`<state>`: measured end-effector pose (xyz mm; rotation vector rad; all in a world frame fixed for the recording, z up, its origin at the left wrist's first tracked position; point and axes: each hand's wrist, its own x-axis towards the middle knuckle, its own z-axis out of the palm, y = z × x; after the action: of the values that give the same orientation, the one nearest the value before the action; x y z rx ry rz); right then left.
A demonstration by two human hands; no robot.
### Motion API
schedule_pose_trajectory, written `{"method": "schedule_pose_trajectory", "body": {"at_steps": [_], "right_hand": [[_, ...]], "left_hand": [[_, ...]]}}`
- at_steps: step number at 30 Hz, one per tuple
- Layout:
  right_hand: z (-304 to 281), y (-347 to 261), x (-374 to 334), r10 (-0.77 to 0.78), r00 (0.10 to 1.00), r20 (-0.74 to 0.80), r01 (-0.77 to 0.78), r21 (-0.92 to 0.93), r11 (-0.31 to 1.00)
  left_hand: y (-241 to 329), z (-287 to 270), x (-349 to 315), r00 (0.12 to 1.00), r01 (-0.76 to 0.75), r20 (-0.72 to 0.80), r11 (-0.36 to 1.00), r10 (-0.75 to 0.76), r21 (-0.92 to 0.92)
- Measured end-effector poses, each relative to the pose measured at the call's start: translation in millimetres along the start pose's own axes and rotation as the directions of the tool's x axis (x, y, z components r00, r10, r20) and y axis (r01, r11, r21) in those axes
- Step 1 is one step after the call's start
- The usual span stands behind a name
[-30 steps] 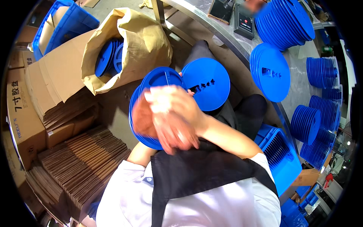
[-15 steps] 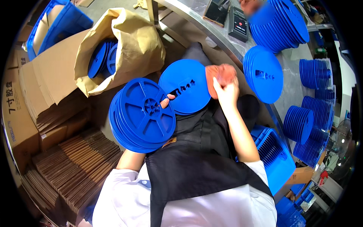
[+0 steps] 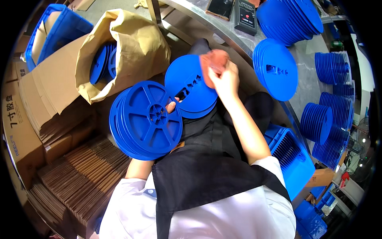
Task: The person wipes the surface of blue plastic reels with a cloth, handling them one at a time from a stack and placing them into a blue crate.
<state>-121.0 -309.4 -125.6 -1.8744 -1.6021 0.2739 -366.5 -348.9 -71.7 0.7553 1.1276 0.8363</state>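
Note:
My left hand (image 3: 171,106) is mostly hidden behind a stack of blue spoked reels (image 3: 137,129). Its fingertips show between that stack and a smooth blue disc (image 3: 181,75) with slots cut in it, closed on the disc's near left edge. Another disc edge shows beneath it, above my lap. In my right hand (image 3: 227,81) a reddish-brown cloth (image 3: 214,63) is bunched up and pressed against the right side of the smooth disc. Motion blurs the cloth slightly. The spoked stack leans over my left forearm.
A yellow bag (image 3: 137,44) at left holds more blue reels. Folded cardboard (image 3: 85,175) lies below it, and a blue crate (image 3: 296,171) stands at right. The grey table (image 3: 304,65) carries disc stacks (image 3: 274,69) and a dark handheld device (image 3: 245,18).
My right hand and the cloth have moved left and up, further over the smooth disc. The disc has shifted slightly up. A blurred reddish shape near the tall stack has mostly left the view.

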Motion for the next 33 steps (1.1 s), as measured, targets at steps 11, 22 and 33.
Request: {"method": "schedule_pose_trajectory", "body": {"at_steps": [11,22,33], "right_hand": [[-1,-47,-41,-0.619,0.728,0.294,0.566,0.252,0.785],[-4,19,-15,0.608,0.717,0.341,-0.587,0.766,0.262],[13,-63,-53,0.233,0.938,0.255,-0.344,0.620,0.705]], "left_hand": [[-10,-3,8,0.999,-0.020,-0.042,0.979,0.012,-0.201],[-16,-3,19,0.999,0.042,0.010,0.947,-0.041,-0.318],[-21,5,28,0.955,-0.238,0.164,0.969,0.246,-0.072]]}}
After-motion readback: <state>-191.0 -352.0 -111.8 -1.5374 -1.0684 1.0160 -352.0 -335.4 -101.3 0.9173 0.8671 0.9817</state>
